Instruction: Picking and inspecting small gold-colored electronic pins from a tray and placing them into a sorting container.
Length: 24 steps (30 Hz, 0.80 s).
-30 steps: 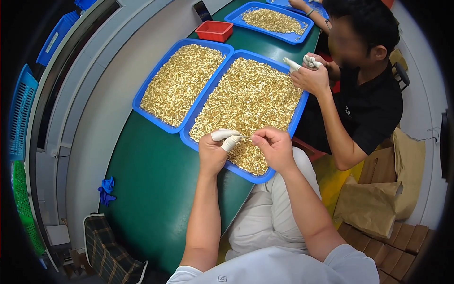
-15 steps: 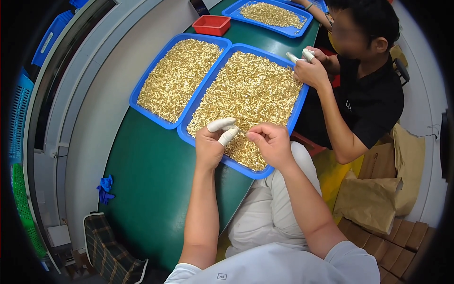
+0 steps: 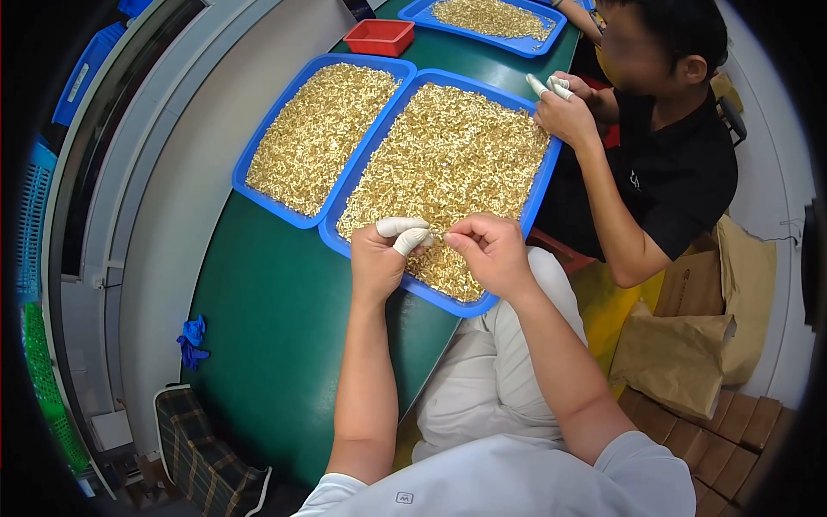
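Observation:
Over the near part of a large blue tray (image 3: 450, 304), both hands meet with their fingertips almost touching. White finger cots cover the thumb and forefinger of my left hand (image 3: 379, 263), which is closed in a pinch. My right hand (image 3: 498, 256), bare, pinches too, palm turned inward. Between the tips shows a tiny gold-coloured metal piece (image 3: 438, 233); its exact shape is hard to make out against the others. Many small gold-coloured metal pieces (image 3: 457, 146) fill the tray below.
To the left, a second blue tray (image 3: 274, 211) holds similar pieces on the green table (image 3: 267, 345). Farther back are a red bin (image 3: 379, 37) and another blue tray (image 3: 482, 41). A co-worker (image 3: 663, 164) sits at the right. Blue gloves (image 3: 193, 342) lie at the left edge.
My right fingertips have come closer to the left ones, and the left thumb and forefinger have closed together. The whole view has shifted slightly.

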### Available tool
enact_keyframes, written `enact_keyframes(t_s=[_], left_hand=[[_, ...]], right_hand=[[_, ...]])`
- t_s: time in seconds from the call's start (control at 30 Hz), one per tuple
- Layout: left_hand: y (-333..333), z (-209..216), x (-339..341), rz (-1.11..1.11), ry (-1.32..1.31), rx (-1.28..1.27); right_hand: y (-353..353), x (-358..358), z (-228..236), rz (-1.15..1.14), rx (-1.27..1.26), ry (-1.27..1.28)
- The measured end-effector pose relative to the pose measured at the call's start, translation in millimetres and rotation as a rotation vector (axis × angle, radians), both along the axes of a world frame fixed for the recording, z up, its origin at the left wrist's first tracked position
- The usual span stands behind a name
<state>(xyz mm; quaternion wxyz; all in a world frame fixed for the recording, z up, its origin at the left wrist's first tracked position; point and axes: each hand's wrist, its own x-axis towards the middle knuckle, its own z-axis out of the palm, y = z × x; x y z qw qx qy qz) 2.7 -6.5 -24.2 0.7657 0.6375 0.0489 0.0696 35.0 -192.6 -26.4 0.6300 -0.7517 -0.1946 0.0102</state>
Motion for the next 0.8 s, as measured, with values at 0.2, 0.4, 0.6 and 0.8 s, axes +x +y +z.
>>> enact_keyframes(t_s=[0.2,0.4,0.6,0.8], left_hand=[[8,20,-3,-0.037,-0.028,0.721],[9,15,-4,-0.085,0.035,0.315],[2,16,-4,-0.040,0.056,0.236],[-7,15,-4,0.033,0.023,0.158]], right_hand=[[0,2,7,0.023,-0.082,-0.090],[-1,1,8,0.036,0.004,-0.010],[-2,2,5,0.049,0.006,-0.094],[-3,1,-1,0.029,0.084,-0.033]])
